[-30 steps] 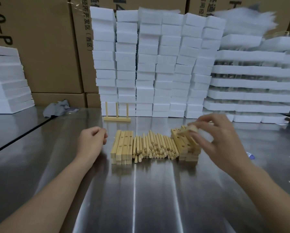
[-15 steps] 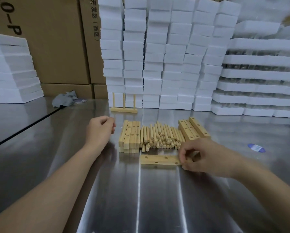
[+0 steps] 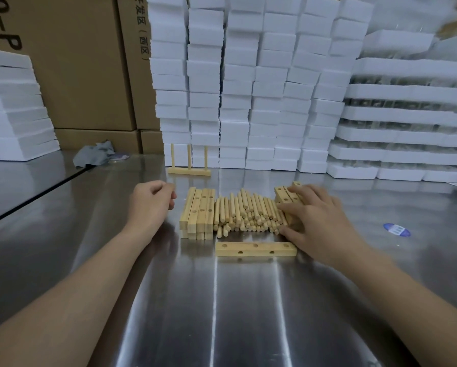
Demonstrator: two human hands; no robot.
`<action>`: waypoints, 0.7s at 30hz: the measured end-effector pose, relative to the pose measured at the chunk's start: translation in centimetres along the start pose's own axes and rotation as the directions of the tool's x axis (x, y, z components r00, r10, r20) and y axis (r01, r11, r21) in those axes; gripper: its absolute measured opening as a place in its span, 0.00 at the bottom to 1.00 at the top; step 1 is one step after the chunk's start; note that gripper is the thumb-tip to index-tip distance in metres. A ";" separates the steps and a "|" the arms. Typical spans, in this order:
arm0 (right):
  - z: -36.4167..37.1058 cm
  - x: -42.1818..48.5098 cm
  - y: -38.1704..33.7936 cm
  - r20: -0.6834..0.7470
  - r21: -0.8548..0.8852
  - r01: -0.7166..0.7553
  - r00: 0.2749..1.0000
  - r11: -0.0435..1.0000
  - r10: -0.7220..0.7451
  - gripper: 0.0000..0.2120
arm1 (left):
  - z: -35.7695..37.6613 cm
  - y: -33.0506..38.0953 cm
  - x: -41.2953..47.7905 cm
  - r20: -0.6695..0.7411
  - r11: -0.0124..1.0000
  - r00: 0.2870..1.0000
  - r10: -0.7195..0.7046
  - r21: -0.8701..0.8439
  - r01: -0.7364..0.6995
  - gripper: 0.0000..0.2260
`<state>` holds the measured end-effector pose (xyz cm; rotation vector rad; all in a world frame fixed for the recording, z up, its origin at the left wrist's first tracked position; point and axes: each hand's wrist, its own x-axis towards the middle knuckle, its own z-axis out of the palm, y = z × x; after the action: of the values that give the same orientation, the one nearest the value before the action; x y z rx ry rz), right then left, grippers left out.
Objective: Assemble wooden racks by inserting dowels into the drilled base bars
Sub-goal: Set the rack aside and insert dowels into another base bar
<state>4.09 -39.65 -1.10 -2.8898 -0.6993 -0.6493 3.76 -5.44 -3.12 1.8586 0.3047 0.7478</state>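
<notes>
A: Drilled base bar (image 3: 256, 249) now lies alone on the steel table (image 3: 222, 313); right hand (image 3: 318, 221) left it, fingers spread over the dowel pile (image 3: 248, 213).

B: So dowel picking's next, probably. Left hand (image 3: 150, 205) stays curled shut, holding nothing visible.

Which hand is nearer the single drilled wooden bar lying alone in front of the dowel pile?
Right. The right hand sits just beyond the single drilled wooden bar's right end, fingers on the dowels; the left hand rests fisted well off to its left.

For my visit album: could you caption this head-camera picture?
Right hand reaches into the dowel pile behind a single drilled base bar; left hand rests fisted beside stacked bars.
</notes>
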 end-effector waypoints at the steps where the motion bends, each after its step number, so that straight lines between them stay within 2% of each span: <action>1: 0.0 0.0 0.0 -0.010 0.002 0.008 1.000 1.000 -0.008 0.21 | 0.0 0.0 0.0 0.000 1.000 1.000 0.000 -0.006 0.000 0.17; 5: 0.0 0.2 -0.3 -0.004 -0.016 0.029 1.000 0.999 -0.029 0.16 | 0.0 0.1 0.0 -0.003 1.000 1.000 0.001 -0.010 -0.001 0.17; 10: 0.1 0.0 -0.8 -0.019 0.053 0.020 1.000 0.998 -0.019 0.19 | -0.2 0.4 -0.6 0.000 0.999 0.999 0.034 0.018 -0.034 0.17; 12: 0.2 0.2 -1.2 -0.029 0.079 0.016 0.999 0.997 -0.014 0.20 | -0.3 1.4 -1.0 0.004 0.988 0.992 0.128 0.088 -0.128 0.14; 14: 0.5 0.2 -1.6 -0.038 0.086 0.016 0.999 0.996 -0.013 0.22 | 0.1 3.4 -2.2 0.066 0.945 0.960 0.271 0.175 -0.278 0.09; 15: 0.7 0.3 -1.8 -0.043 0.075 0.022 0.999 0.997 -0.019 0.23 | 0.6 4.6 -3.0 0.132 0.909 0.930 0.344 0.201 -0.365 0.08; 17: 0.9 0.3 -2.3 -0.047 0.037 0.036 0.998 0.999 -0.034 0.26 | 1.8 6.4 -4.9 0.336 0.759 0.815 0.472 0.315 -0.570 0.18; 19: 1.2 0.4 -2.6 -0.034 0.005 0.044 0.998 0.999 -0.044 0.28 | 3.1 7.0 -6.5 0.552 0.551 0.686 0.473 0.422 -0.720 0.27; 21: 1.4 0.4 -2.9 -0.014 -0.004 0.033 0.999 0.999 -0.033 0.28 | 4.0 6.6 -7.3 0.670 0.438 0.624 0.402 0.458 -0.773 0.31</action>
<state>3.62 -36.68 -2.18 -2.8799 -0.7470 -0.6749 -0.25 -15.03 -0.68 2.9291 -0.5576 0.6405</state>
